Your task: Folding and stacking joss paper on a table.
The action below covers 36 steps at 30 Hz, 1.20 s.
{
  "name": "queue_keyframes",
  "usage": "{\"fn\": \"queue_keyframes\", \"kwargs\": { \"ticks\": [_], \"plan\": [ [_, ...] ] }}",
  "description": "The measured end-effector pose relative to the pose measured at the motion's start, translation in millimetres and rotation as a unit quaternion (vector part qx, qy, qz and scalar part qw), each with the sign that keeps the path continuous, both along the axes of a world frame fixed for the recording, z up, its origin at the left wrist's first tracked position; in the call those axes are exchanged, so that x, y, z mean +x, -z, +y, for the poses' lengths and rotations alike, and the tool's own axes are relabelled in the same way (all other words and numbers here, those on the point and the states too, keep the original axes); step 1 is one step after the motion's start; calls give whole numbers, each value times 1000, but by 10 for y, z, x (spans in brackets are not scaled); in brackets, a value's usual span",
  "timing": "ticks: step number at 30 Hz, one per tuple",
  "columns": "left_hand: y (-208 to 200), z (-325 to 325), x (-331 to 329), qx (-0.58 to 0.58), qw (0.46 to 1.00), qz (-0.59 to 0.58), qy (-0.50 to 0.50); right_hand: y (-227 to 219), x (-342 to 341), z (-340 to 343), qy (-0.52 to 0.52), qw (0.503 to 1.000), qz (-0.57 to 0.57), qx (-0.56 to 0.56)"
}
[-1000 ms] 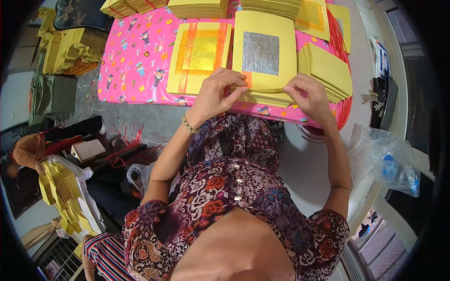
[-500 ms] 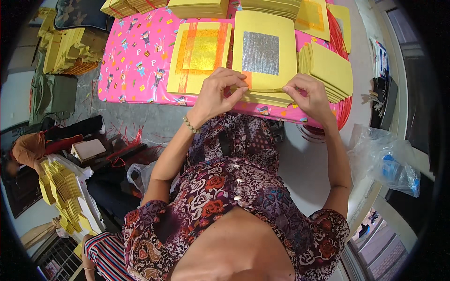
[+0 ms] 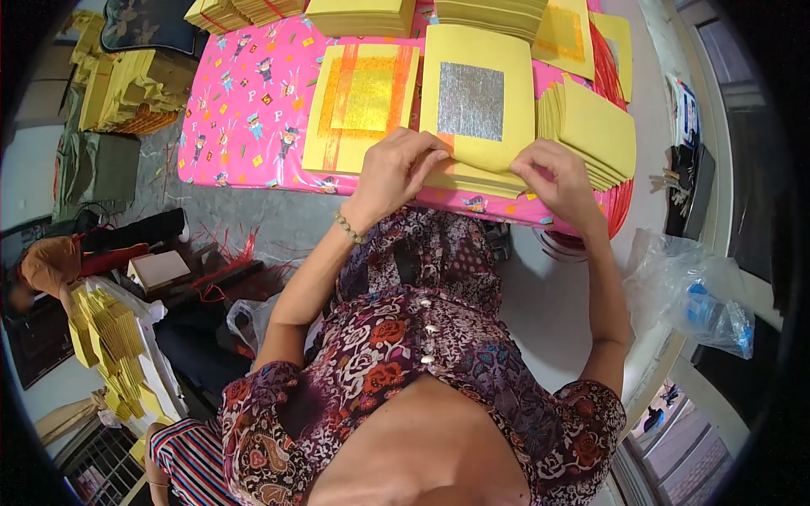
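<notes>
A yellow paper sheet with a silver foil square [image 3: 471,101] lies on top of a stack of yellow paper [image 3: 477,180] at the table's near edge. My left hand [image 3: 393,171] pinches the near left corner of this sheet, thumb and fingers pressed together. At the near right corner my right hand [image 3: 557,179] pinches it as well. Between my hands the near edge bows up off the stack. Left of it lies a sheet with a gold square and orange border [image 3: 361,105]. Fanned, folded yellow paper [image 3: 591,135] rests just right of my right hand.
A pink patterned cover [image 3: 253,110] spreads over the table. More yellow stacks [image 3: 359,18] stand along its far side. Red strings [image 3: 609,63] hang over the right edge. At lower left, a person in a striped garment [image 3: 190,460] is near bundled yellow paper [image 3: 118,337].
Both hands still pinch the sheet. Its near edge now bends up in a fuller curve, and my left hand sits slightly lower. The whole view has shifted a little.
</notes>
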<state>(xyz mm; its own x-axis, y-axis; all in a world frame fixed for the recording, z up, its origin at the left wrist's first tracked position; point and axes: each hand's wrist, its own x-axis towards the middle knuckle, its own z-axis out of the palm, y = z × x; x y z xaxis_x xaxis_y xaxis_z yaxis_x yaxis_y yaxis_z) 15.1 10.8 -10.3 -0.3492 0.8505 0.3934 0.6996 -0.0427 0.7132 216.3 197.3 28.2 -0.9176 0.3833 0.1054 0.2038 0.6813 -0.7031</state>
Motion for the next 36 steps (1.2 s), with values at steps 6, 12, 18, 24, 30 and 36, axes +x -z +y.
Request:
{"fn": "queue_keyframes", "kwargs": {
  "ticks": [6, 12, 18, 24, 30, 36],
  "plan": [
    [-48, 50, -30, -9, 1000, 7, -13, -151, -103, -229, -12, 964, 127, 235],
    [-141, 177, -58, 38, 998, 0, -48, -190, -293, -31, -10, 976, 97, 193],
    [-263, 376, -28, 116, 983, 135, -42, -280, -758, 437, 66, 981, 82, 164],
    [-202, 715, 98, -23, 980, 195, 41, -74, -1184, 890, 93, 978, 54, 177],
    [-12, 912, 68, -95, 961, 260, 18, 205, -1365, 1065, 78, 954, 38, 287],
    [49, 918, 74, -104, 964, 245, 10, 192, -1484, 1025, 56, 895, 50, 440]
  ]
}}
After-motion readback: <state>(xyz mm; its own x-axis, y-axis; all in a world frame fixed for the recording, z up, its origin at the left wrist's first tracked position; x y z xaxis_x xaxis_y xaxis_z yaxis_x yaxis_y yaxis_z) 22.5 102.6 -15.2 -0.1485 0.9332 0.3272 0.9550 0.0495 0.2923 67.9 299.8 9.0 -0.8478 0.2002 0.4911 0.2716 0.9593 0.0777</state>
